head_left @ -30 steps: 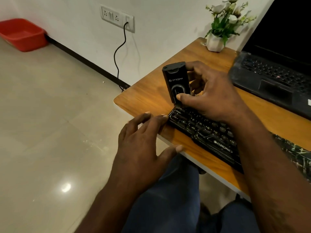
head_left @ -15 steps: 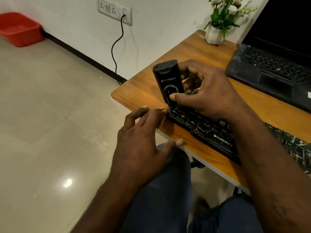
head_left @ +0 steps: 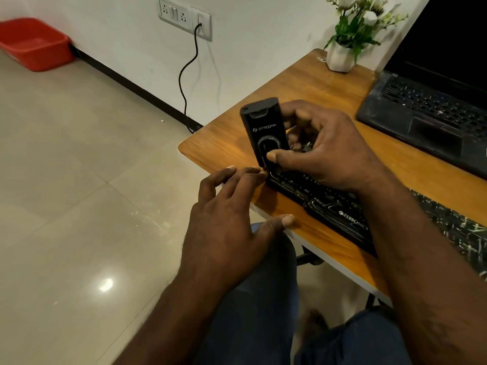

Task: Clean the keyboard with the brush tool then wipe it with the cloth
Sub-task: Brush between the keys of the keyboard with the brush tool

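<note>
Red tub (head_left: 34,43) sits on the floor at far left. Left hand (head_left: 229,225) lies loose-fingered and holds nothing, its fingertips at the left end of the keyboard (head_left: 340,214) on the wooden desk (head_left: 224,138). Brush tool (head_left: 266,133) stands upright on that end, grasped by the right hand (head_left: 324,151), thumb on its front. Laptop (head_left: 427,106) lies beyond, at right.

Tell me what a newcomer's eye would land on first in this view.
First comes the black brush tool, held upright over the left end of the keyboard by the right hand, thumb on its front. The left hand lies open beside it, fingertips at the keyboard's left corner near the edge of the wooden desk. Next, the red tub on the floor far left and the laptop at the desk's back right.
</note>
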`<action>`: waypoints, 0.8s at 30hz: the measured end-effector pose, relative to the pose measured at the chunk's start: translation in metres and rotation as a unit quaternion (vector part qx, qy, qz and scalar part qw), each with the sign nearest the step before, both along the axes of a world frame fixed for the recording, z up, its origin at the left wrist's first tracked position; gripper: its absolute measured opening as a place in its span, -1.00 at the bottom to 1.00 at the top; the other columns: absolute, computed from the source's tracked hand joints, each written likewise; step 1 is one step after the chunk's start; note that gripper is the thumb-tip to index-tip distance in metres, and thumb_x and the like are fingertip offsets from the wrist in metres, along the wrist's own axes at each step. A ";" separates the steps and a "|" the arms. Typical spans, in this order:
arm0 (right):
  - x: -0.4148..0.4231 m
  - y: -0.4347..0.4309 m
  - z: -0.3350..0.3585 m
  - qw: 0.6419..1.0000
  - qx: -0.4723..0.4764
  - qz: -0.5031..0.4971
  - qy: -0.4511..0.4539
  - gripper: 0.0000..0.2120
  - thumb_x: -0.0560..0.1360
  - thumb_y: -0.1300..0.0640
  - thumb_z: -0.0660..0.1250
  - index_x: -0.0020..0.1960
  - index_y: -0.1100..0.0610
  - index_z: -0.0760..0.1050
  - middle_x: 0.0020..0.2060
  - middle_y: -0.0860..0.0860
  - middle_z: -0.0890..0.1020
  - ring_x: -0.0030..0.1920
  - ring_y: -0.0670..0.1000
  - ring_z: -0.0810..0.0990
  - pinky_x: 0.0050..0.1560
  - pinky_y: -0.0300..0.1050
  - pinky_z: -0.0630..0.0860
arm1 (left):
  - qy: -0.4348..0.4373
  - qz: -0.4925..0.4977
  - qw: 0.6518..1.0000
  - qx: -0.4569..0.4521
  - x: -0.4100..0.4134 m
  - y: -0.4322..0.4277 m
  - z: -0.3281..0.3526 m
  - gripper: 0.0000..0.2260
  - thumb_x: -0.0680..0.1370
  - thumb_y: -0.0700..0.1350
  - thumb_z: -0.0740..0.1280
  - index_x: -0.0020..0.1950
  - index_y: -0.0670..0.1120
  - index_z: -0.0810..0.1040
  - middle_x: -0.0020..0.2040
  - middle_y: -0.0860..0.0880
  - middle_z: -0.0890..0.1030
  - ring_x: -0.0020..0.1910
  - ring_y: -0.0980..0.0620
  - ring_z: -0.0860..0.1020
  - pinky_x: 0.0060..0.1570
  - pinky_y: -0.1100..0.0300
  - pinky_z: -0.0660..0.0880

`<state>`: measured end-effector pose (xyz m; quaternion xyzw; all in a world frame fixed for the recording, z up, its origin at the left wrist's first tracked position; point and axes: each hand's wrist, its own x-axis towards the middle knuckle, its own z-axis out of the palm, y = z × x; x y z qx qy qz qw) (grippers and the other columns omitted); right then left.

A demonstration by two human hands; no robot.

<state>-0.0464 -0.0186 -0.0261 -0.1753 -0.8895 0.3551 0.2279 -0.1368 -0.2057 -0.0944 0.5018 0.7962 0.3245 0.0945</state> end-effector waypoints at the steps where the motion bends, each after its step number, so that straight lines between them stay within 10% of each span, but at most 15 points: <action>1: 0.000 0.002 -0.001 1.000 0.016 -0.021 0.002 -0.50 0.46 0.13 0.57 0.37 -0.05 0.54 0.03 -0.17 0.64 -0.11 -0.15 0.61 -0.14 -0.29 0.58 | 0.000 0.000 1.000 0.000 0.000 0.000 0.000 -0.29 0.46 0.51 0.15 0.54 0.24 0.21 0.56 0.26 0.25 0.58 0.14 -0.05 0.43 -0.12 0.37; 24: -0.006 -0.003 0.000 0.995 0.045 -0.083 0.006 -0.51 0.46 0.08 0.57 0.34 -0.07 0.52 0.00 -0.21 0.62 -0.17 -0.24 0.61 -0.20 -0.37 0.55 | 0.051 -0.013 0.999 0.007 -0.003 0.001 -0.010 -0.33 0.47 0.52 0.12 0.50 0.24 0.34 0.57 0.25 0.25 0.59 0.06 0.01 0.39 0.01 0.29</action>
